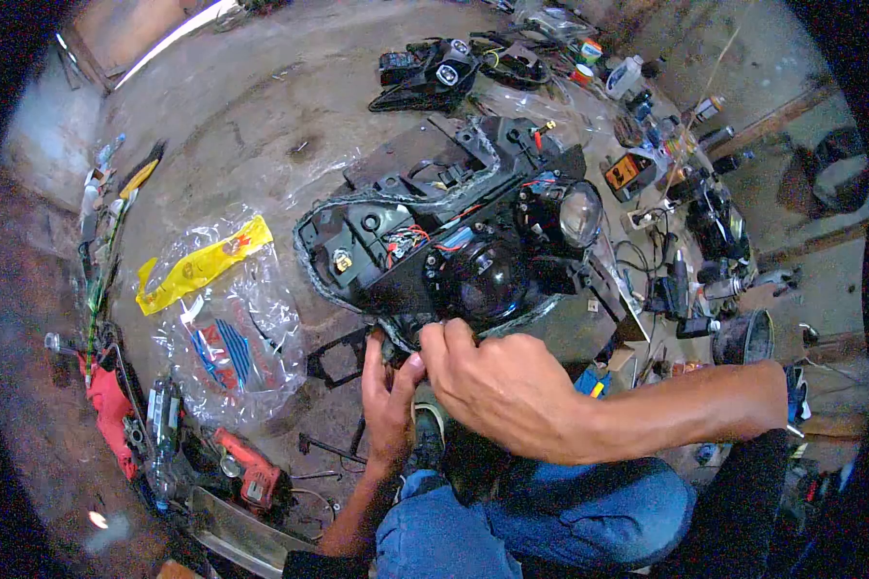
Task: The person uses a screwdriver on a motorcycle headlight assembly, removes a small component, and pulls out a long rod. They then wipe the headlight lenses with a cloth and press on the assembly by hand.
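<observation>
A black car headlight housing [454, 232] lies in front of me on the concrete floor, with two round projector lenses [579, 212] and red wiring showing inside. My right hand [502, 381] grips the housing's near lower edge, fingers curled over it. My left hand [388, 396] comes up from below and pinches the same edge just to the left, thumb against the right hand's fingers. What sits between the fingers is hidden. My knees in blue jeans [550, 521] are below.
A clear plastic bag with a yellow label [212, 309] lies left. Red power tools [251, 468] and a red drill [111, 410] sit lower left. Another headlight unit [434, 72] is at the back. Bottles, tools and cables [676, 193] crowd the right.
</observation>
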The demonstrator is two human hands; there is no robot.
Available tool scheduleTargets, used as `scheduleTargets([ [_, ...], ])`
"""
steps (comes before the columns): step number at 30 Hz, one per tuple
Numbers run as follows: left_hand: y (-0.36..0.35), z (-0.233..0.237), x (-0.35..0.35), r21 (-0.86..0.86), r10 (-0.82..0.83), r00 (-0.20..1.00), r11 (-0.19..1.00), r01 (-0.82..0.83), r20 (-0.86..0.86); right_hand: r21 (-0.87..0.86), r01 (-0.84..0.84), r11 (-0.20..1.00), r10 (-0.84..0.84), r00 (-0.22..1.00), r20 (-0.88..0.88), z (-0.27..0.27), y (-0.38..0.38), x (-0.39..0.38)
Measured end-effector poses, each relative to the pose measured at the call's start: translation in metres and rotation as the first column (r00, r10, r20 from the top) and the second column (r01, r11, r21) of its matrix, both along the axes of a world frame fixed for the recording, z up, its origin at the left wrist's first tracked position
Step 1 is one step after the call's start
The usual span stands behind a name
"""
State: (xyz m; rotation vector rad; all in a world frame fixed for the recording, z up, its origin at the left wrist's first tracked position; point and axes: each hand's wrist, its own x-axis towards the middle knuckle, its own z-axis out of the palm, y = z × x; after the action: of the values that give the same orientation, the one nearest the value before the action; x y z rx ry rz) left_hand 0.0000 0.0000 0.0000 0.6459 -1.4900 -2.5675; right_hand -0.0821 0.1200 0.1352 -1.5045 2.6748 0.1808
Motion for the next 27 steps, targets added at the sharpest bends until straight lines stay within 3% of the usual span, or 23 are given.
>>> scheduleTargets([
  [2, 0.001, 0.000, 0.001, 0.057, 0.022, 1.000, 0.998, -0.021, -0.003, -0.030, -0.047, 0.998, 0.047, 0.999, -0.024, -0.002, -0.001, -0.001],
  [5, -0.003, 0.011, 0.001, 0.017, 0.024, 0.996, 1.000, -0.026, 0.090, -0.127, 0.041, 0.991, -0.029, 0.995, 0.095, -0.010, 0.002, -0.002],
  [6, 0.001, 0.016, -0.004, -0.004, 0.028, 0.999, 1.000, -0.028, 0.027, -0.100, -0.024, 0.995, 0.029, 0.998, 0.047, -0.006, 0.004, -0.005],
  [9, -0.001, 0.005, -0.004, 0.055, 0.005, 0.999, 0.998, -0.008, 0.047, -0.098, 0.045, 0.994, -0.028, 0.985, 0.168, -0.011, 0.003, -0.006],
  [15, 0.002, 0.009, -0.002, 0.146, 0.057, 0.997, 0.988, -0.049, -0.050, -0.093, 0.064, 0.994, -0.062, 0.998, 0.021, -0.015, 0.002, 0.003],
  [21, 0.000, -0.002, 0.002, 0.133, 0.044, 0.997, 0.991, -0.035, -0.066, -0.030, 0.024, 0.999, -0.020, 0.991, 0.129, -0.023, -0.001, -0.001],
  [24, -0.003, -0.003, 0.002, 0.138, 0.000, 0.992, 0.990, 0.017, -0.123, -0.078, 0.039, 0.996, -0.031, 0.995, 0.092, -0.020, 0.004, 0.002],
  [27, -0.011, -0.010, 0.018, 0.065, 0.017, 0.999, 0.998, -0.016, -0.028, -0.391, 0.134, 0.911, -0.030, 0.965, 0.261, -0.015, 0.032, 0.007],
])
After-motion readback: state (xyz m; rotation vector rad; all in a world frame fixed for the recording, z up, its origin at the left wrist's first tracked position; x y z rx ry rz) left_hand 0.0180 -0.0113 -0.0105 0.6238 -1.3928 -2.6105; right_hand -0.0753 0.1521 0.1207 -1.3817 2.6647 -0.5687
